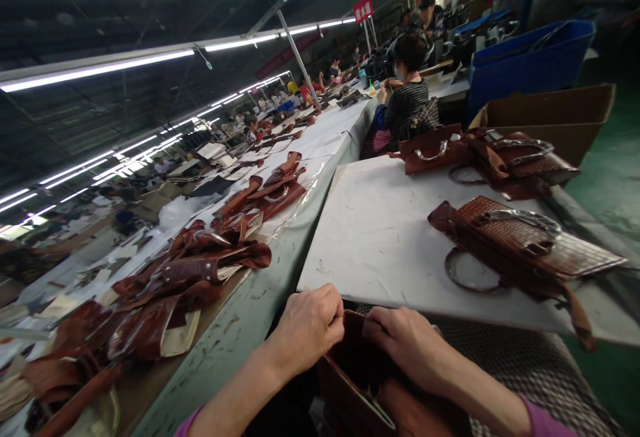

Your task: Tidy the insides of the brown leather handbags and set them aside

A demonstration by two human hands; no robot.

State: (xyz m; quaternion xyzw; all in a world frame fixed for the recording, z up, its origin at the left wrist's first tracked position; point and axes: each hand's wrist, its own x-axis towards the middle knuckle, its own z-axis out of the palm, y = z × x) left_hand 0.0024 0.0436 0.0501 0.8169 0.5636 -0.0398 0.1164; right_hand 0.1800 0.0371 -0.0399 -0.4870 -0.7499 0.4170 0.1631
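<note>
A brown leather bag (350, 384) rests at my lap, its mouth facing up and its inside dark. My left hand (317, 320) pinches the far left part of its rim, the fingers curled closed. On the right side of the same rim, my right hand (403, 340) grips the edge with bent fingers. Both hands are a short way apart, just below the near edge of the white-topped table (360, 237). The lower part of the bag is dark and partly cut off by the frame.
A brown handbag with handles (525, 237) lies on the table's right side, with more handbags (480, 150) behind it. Brown bag pieces (200, 270) lie along the long bench at left. A person in a striped top (407, 104) sits ahead. A cardboard box (545, 117) and blue bin (530, 60) stand at right.
</note>
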